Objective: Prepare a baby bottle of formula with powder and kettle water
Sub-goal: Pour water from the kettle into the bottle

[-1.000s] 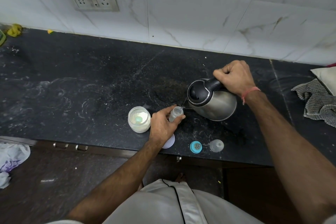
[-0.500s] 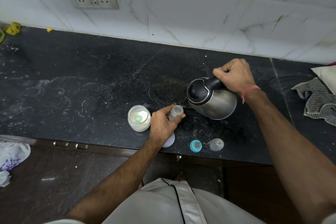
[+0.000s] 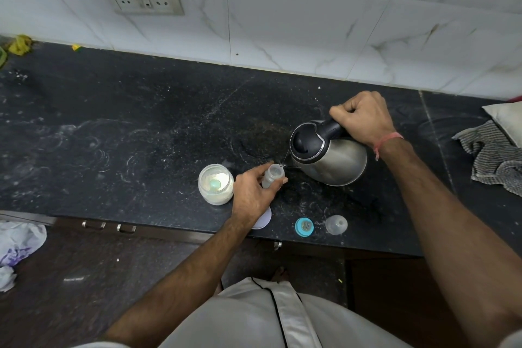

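Bottle (image 3: 271, 176) gripped by left hand (image 3: 252, 195); right hand (image 3: 364, 118) grips tilted kettle (image 3: 330, 159).

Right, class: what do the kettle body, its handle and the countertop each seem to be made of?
Kettle body: probably brushed stainless steel, grey with soft streaky reflections.
Handle: likely black plastic, smooth with a dull sheen.
Countertop: seemingly polished dark stone, perhaps granite, black with fine pale speckles and a visible seam.

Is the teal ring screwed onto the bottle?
No, the teal ring lies on the counter, apart from the bottle held by the left hand.
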